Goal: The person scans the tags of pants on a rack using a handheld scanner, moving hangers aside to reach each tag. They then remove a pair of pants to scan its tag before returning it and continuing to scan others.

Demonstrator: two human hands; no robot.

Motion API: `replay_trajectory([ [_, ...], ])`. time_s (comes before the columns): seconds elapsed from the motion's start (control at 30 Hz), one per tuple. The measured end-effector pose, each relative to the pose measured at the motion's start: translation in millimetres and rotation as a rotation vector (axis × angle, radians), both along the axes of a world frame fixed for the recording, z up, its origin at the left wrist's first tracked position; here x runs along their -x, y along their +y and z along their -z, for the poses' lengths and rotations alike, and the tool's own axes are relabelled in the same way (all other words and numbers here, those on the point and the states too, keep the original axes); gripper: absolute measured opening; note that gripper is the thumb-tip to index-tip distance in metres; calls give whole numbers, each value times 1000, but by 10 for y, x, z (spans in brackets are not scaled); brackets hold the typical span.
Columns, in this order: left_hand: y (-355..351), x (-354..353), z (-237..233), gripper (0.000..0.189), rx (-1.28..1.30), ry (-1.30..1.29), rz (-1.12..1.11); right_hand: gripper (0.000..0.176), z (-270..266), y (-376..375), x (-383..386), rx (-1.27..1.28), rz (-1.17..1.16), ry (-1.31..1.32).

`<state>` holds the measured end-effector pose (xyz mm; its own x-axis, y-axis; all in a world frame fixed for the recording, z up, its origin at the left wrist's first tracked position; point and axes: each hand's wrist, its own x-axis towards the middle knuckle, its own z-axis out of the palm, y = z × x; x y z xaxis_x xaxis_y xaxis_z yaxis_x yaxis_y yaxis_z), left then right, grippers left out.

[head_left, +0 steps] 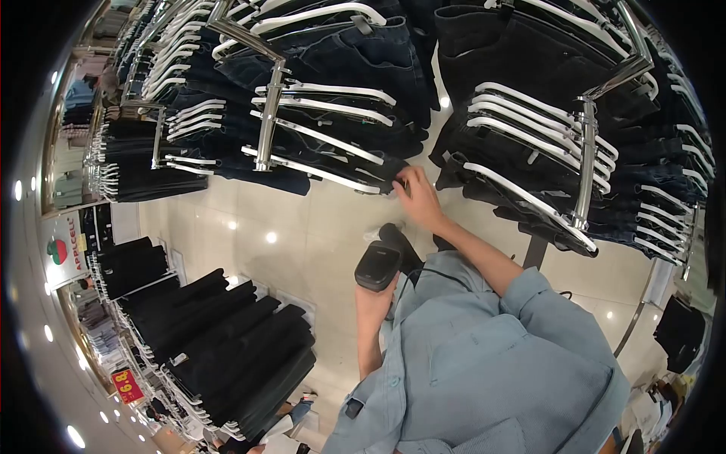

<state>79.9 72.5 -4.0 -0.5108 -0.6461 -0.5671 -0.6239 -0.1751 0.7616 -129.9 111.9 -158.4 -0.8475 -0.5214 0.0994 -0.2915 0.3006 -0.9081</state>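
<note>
Left hand (375, 299): closed around the lower part of a black scanner (379, 265), its broad dark head uppermost; the handle is hidden by the hand. Right hand (418, 198): fingers bent at the outer end of the dark trousers (391, 168) on the left rail (268, 121), in contact with the cloth; whether they pinch it or only touch it, I cannot tell. These trousers hang by white hangers near the lower end of that rail, just beyond the right hand and well apart from the left. The scanner lies below and to the left of the right hand, not touching the trousers. The right rail (587, 163) carries further dark garments (491, 144) on white hangers. A thin cord (446, 275) lies across the blue-grey shirt (499, 356).
</note>
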Motion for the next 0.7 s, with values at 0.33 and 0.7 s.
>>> replay_trajectory([
  [0.33,-169,15,-26,17,-13,19,11,60,-106,-399,337,-103,-151,-234],
  [0.7,-307,-151,-16,14,-52,-23,-97,46,144,-648,650,78,317,356],
])
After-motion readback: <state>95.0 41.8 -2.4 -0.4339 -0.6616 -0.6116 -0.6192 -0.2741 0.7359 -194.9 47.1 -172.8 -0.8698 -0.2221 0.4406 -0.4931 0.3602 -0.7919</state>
